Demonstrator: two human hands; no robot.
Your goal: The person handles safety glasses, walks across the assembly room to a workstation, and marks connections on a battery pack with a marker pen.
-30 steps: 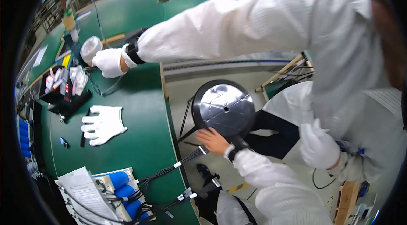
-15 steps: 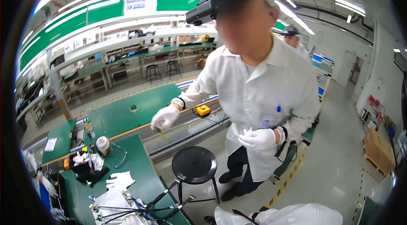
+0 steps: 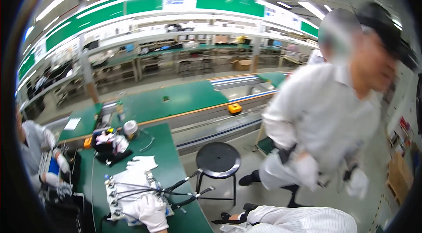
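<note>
My left hand [image 3: 151,212], in a white glove, comes in from the lower edge. It lies on a stack of white sheets and small parts [image 3: 118,200] on the green table, close to a bundle of black cables [image 3: 169,189]. The fingers look stretched out over the stack, somewhat blurred, and I see nothing gripped in them. An empty white glove [image 3: 143,162] lies flat just beyond the stack. My right hand is out of view. White striped clothing [image 3: 303,220] fills part of the lower right.
A black round stool [image 3: 218,159] stands right of the table [image 3: 169,140]. Beyond it, a person in a white coat [image 3: 325,119] is blurred by motion. Another person's gloved hand [image 3: 63,162] works at the left. A white container [image 3: 130,128] and a yellow box [image 3: 234,109] stand farther back.
My left hand has come into view onto the stack. The person in front has turned away and moved right, with the hands lowered. The whole view has swung left.
</note>
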